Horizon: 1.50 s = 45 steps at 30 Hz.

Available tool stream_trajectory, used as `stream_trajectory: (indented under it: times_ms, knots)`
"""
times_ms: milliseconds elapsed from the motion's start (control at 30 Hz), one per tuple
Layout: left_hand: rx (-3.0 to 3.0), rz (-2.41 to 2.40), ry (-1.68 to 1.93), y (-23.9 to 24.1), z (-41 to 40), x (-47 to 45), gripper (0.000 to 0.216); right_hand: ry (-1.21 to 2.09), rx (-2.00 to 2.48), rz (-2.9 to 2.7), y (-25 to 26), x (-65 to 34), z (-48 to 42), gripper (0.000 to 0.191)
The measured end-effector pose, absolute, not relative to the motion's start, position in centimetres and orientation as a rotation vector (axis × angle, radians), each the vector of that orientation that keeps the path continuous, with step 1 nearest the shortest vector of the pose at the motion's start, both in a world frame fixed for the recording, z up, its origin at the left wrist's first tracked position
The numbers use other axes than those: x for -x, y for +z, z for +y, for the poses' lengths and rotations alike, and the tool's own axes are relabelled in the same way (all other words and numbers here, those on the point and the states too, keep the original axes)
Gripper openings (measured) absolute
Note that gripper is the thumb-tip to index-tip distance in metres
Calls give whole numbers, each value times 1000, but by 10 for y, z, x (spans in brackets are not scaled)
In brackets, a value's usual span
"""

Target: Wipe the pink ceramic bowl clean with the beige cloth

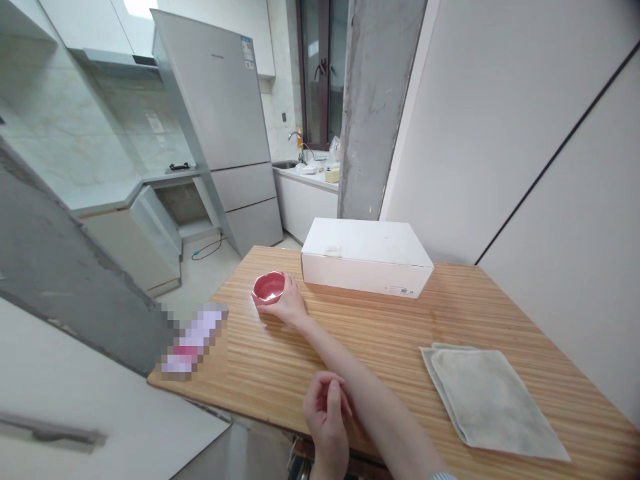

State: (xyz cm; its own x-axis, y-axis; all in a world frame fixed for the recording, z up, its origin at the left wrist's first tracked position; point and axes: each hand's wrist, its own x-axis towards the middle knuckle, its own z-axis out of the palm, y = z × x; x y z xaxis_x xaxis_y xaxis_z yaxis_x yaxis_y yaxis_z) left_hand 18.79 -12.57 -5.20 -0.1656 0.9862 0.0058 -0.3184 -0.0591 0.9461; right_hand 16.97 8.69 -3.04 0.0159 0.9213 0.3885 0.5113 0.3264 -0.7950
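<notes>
A small pinkish-red bowl [269, 287] with a wavy rim stands on the far left part of the wooden table. My right hand [290, 305] reaches across to it and grips its right side, thumb at the near edge and fingers around the far side. Close to the table's front edge, my left hand [327, 413] is held beside my right forearm with its fingers curled in, and nothing shows in it. Part of the bowl's side is hidden behind my right hand.
A white cardboard box [365, 257] lies at the back of the table [370, 333]. A folded grey-green cloth [493, 400] rests at the right. A blurred-out flat item [195, 343] is at the left edge. Beyond are a fridge [215, 100] and a sink counter.
</notes>
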Motion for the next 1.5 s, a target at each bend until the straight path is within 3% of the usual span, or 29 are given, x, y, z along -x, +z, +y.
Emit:
stream_trajectory:
  times_ms: [567, 1133, 1167, 1367, 1500]
  knots:
    - [-868, 1086, 1598, -48, -126, -186, 37, 349, 1464, -1550, -33, -143, 88, 93]
    - [-848, 1098, 1613, -50, -126, -185, 35, 484, 1531, -1546, -25, -148, 78, 117]
    - [-848, 1087, 1603, -50, -126, -185, 35, 500, 1525, -1543, -18, -156, 71, 112]
    - [-815, 1084, 1570, -53, -126, -186, 34, 359, 1598, -1769, 31, -257, -6, 44]
    - [-844, 1101, 1560, -54, -126, -186, 34, 115, 2049, -1713, 30, -363, -84, 36]
